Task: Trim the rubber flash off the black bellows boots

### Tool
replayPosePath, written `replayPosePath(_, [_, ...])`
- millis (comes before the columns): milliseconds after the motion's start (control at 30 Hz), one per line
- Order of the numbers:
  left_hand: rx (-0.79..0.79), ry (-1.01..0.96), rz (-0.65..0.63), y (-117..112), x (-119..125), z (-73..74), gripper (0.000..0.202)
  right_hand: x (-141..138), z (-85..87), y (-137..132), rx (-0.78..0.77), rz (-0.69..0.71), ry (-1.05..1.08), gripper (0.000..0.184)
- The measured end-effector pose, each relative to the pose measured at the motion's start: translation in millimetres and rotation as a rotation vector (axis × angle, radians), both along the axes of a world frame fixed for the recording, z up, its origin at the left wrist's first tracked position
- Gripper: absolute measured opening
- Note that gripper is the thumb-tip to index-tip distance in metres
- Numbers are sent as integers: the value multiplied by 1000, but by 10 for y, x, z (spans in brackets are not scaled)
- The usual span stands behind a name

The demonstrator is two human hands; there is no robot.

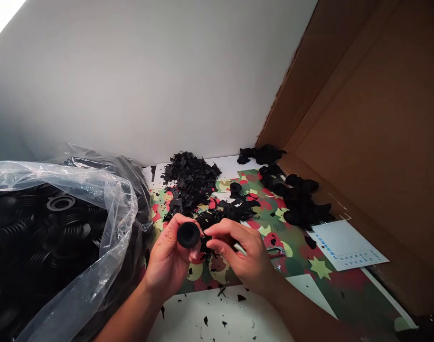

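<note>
While the left hand (pixel 169 259) holds a round black piece (pixel 188 235), its hollow face turned up toward the wearer, the right hand (pixel 250 256) comes in just beside it, thumb and forefinger narrow, near the piece's edge. Left grip: closed on the piece. Right grip: a pale rod (pixel 240 248) shows between finger and thumb; cannot tell whether it is held.

Progress, as judged: one piece in hand, whether finished or not unclear. Just beyond the grip, a heap of black scraps (pixel 192 175) suggests a good deal of trimming done; a loose round piece (pixel 235 187) sits among the offcuts. Left of the grip, a clear plastic bag (pixel 119 199) bulges with ribbed black parts (pixel 39 228), one paler grey ring (pixel 61 203) on top; cannot tell whether these are done or waiting. Beyond and right of the grip, a dark row of black lumps (pixel 304 204), status likewise unclear.

Surface: white worktop (pixel 181 311) nearest the wearer, flecked with shavings; under and beyond the hands, a camouflage-patterned sheet (pixel 302 261). Right of the right hand, a small metal tool (pixel 277 251), partly hidden; farther right, a printed card (pixel 348 244).

Room: pale wall (pixel 149 80) beyond the grip, tall cardboard (pixel 373 123) closing the right side, bright light at far upper left.
</note>
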State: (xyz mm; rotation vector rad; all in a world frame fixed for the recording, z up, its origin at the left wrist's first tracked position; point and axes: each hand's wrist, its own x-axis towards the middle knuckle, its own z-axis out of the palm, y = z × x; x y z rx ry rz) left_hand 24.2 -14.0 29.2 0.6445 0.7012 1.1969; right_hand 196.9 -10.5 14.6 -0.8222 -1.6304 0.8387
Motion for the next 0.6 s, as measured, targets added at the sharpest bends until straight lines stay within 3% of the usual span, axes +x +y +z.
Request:
replayPosePath(167, [-35, -14, 4, -4, -1, -11, 32, 10, 51, 12, 118, 111, -16, 23])
replayPosePath(267, [-19, 7, 13, 1, 7, 2, 32, -2, 75, 6, 81, 189, 23, 32])
replayPosePath(433, [48, 169, 118, 23, 38, -26, 38, -30, 51, 9, -84, 56, 71, 35])
replayPosePath(600, [334, 557, 272, 28, 40, -100, 39, -21, 33, 56, -410, 47, 54, 46])
